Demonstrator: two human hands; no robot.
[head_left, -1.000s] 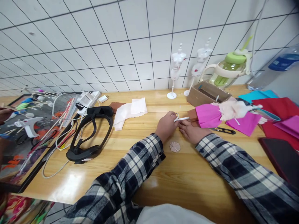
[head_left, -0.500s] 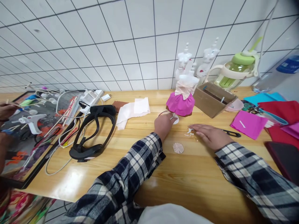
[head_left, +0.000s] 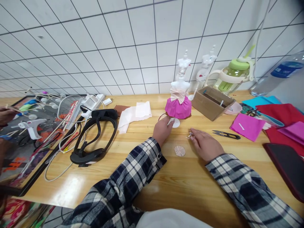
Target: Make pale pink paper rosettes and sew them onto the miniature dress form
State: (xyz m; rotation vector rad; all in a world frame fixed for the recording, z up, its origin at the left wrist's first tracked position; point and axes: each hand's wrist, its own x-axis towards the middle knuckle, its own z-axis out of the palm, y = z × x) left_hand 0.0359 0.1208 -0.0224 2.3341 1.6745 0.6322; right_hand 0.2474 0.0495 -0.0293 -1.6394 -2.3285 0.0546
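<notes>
A small white dress form stands upright, wearing a bright pink skirt with a pale pink pleated bow at the waist. Beside its round white base, my left hand is closed; a white bit shows at its fingertips and a thin brown loop rises behind them. What exactly it grips is partly hidden. My right hand rests on the table, fingers stretched out, their tips at small white scraps. Between the hands lies a pale pleated fabric circle.
Thread snips, folded pink cloth and a dark phone-like slab lie right. Behind are a cardboard box and a green-lidded jug. Left are a black headset strap, cables, a glue gun and another person's hand.
My right hand has drawn slightly closer to me, its fingertips now covering more of the scraps. The snips show more fully. The whole view has shifted a little; my left hand stays beside the base.
</notes>
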